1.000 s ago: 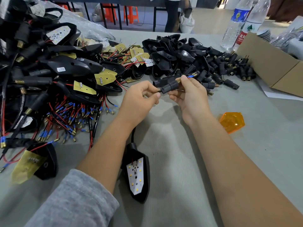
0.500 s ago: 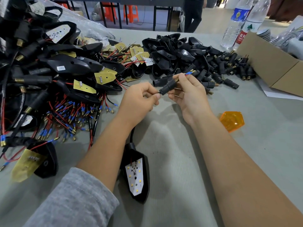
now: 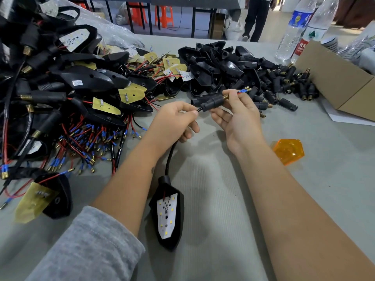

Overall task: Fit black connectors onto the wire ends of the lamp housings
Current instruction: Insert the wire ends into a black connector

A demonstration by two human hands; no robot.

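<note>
wire ends (image 3: 244, 90) — further through black connector (image 3: 213, 102)

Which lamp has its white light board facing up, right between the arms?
The lamp housing lying between the forearms, cable running up to the left hand. The others sit in piles farther left.

A black connector (image 3: 213, 102), ribbed and barrel-shaped with a brass threaded tip, sits tilted on the cable (image 3: 170, 157), its tip aimed toward 2 o'clock; red and blue-sleeved wire ends (image 3: 244, 90) stick out past that tip. The black cable curves down toward 6 o'clock to a lamp housing (image 3: 168, 213), a pointed black shell lying face up on the bench (image 3: 223, 199), its white LED board showing; loose connectors (image 3: 284, 86) lie heaped at 1 o'clock, and wired housings (image 3: 81, 82) are piled at 10 o'clock.
</note>
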